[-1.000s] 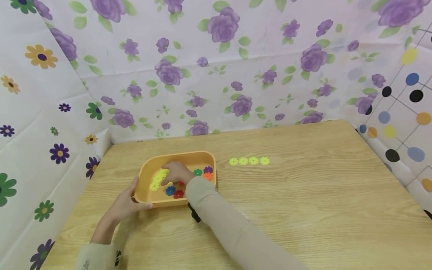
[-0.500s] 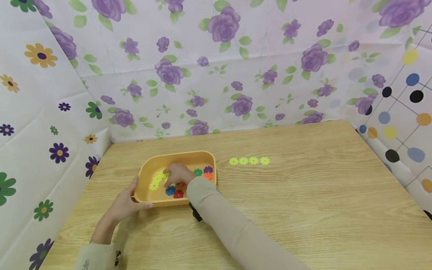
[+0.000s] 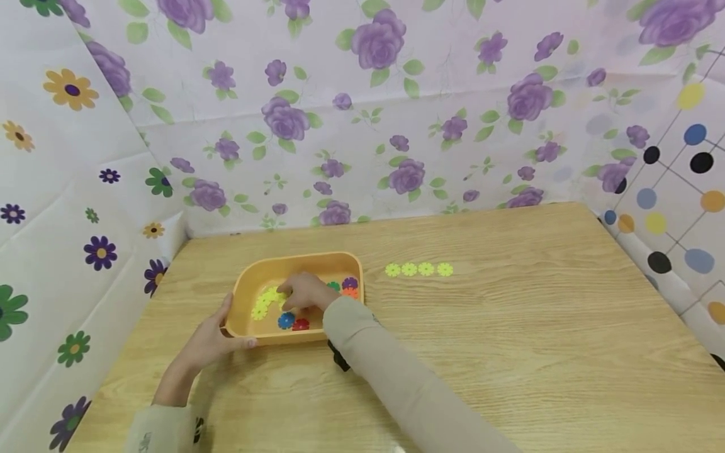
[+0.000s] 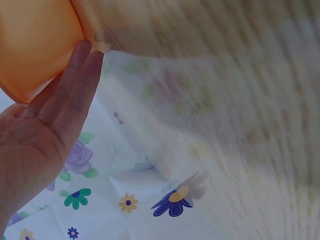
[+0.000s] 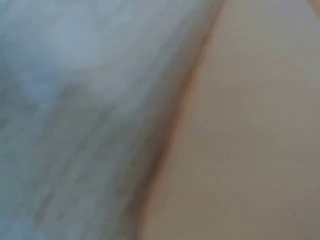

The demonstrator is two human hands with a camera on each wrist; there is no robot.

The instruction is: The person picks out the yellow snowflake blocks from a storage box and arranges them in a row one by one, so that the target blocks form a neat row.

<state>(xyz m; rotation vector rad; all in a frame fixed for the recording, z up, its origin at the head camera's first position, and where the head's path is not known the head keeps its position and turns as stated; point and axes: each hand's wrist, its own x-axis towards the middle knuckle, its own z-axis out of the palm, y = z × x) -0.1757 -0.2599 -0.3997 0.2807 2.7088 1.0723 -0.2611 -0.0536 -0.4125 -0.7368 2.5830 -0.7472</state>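
My left hand [image 3: 206, 346] rests against the near left corner of an orange plastic tray [image 3: 300, 340]. Its thumb lies along the front wall and the fingers along the left side; the left wrist view shows the fingers fairly straight on the tray [image 4: 35, 45]. Inside the tray, my right hand [image 3: 308, 292] pinches a yellow snowflake disc [image 3: 281, 301] between thumb and index finger, partly hidden. More yellow snowflake discs [image 3: 260, 309] lie just left of it. Blue [image 3: 286, 320], red [image 3: 301, 324], green [image 3: 333, 286], purple [image 3: 350, 284] and orange discs [image 3: 350, 293] lie around the hand.
Several yellow snowflake discs [image 3: 426, 269] form a row on the wooden table [image 3: 510, 327], right of the tray. Flower-patterned sheeting [image 3: 351, 138] stands behind the table and at the left; a dotted sheet [image 3: 668, 207] borders the right. The right wrist view is blurred.
My right hand has drawn slightly right inside the tray, and its thumb and index finger have come closer together. More yellow discs show at its left. The left hand stays put.
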